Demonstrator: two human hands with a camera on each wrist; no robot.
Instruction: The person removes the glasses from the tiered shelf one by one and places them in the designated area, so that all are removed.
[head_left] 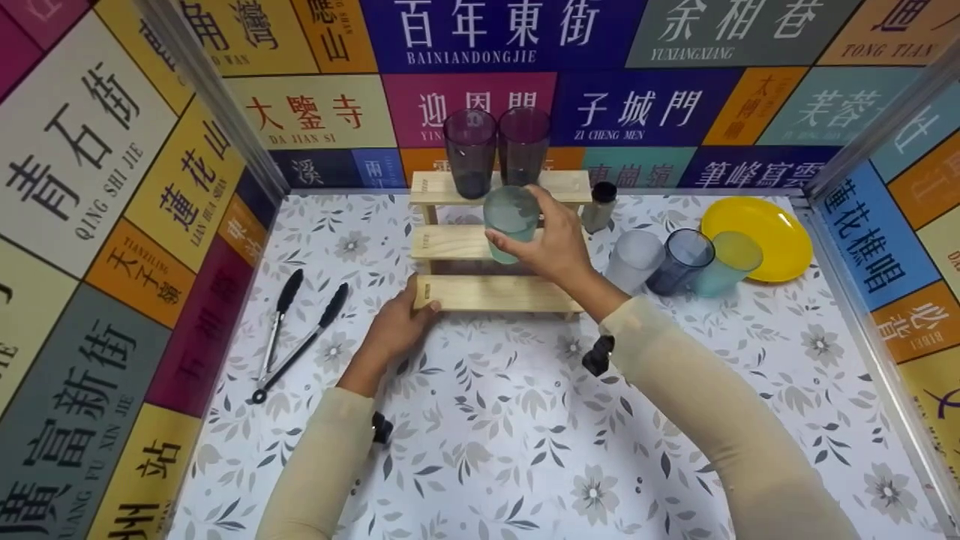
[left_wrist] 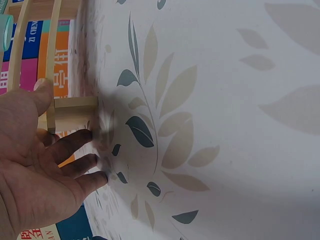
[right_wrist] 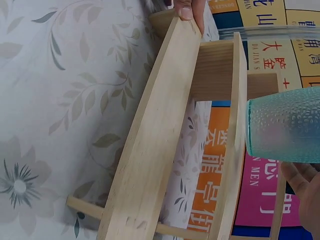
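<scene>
Where the three-step wooden stand (head_left: 502, 294) occupies the far middle of the flower-patterned tabletop (head_left: 487, 420), both hands are engaged.

Item: teal pebbled tumbler (head_left: 511, 225), roughly upright, at the stand's middle step; from here I cannot tell whether its base touches wood.

Right hand (head_left: 556, 238): thumb and fingers curved round the tumbler, spread to its width.

Left hand (head_left: 399, 319): thumb over the near step's left end, fingers bent at its edge, gripping the board.

Handling, by my estimate: tumbler light and rigid, glass or plastic uncertain, so treat as breakable; the bumpy wall should resist slipping; best taken round the side, below the rim. Stand stiff, likely light enough to shift if bumped; best steadied by a step's end.

Far step: two purple tumblers (head_left: 471, 154), side by side.

Right: frosted tumbler (head_left: 636, 253), blue-grey tumbler (head_left: 682, 259), second teal tumbler (head_left: 729, 262), yellow plate (head_left: 787, 247); black-capped jar (head_left: 600, 208) just beside the stand.

Left: black-tipped tongs (head_left: 294, 356), arms spread.
</scene>
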